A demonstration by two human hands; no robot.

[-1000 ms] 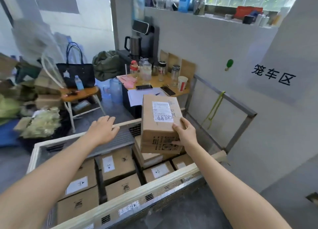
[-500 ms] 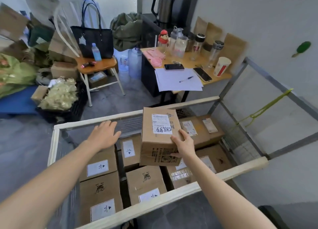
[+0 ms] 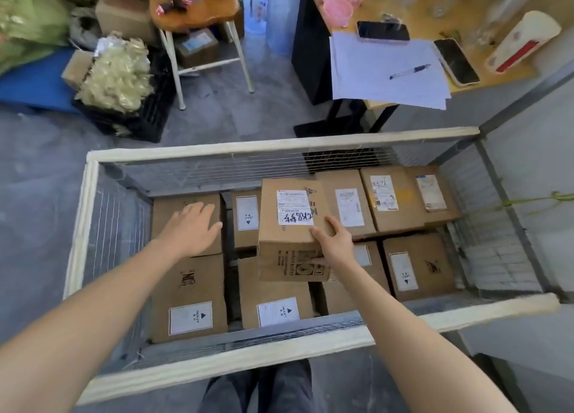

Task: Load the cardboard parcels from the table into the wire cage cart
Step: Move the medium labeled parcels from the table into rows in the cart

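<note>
Inside the white-rimmed wire cage cart (image 3: pixel 198 153), my right hand (image 3: pixel 334 245) grips a labelled brown cardboard parcel (image 3: pixel 287 226); my left hand (image 3: pixel 191 228) hovers, fingers spread.

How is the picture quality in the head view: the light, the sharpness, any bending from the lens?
Head view: soft, even light, no harsh glare. Head view: the wide lens splays the cart rim and stretches the forearms at the lower edge. Head view: small print on the held parcel is blurred; its handwriting shows.

I could not read the print of the label (image 3: pixel 294 207) on the held parcel (image 3: pixel 290 238), which hid part of a box (image 3: pixel 273 297) below; the top edge cropped the desk (image 3: pixel 424 18).
</note>
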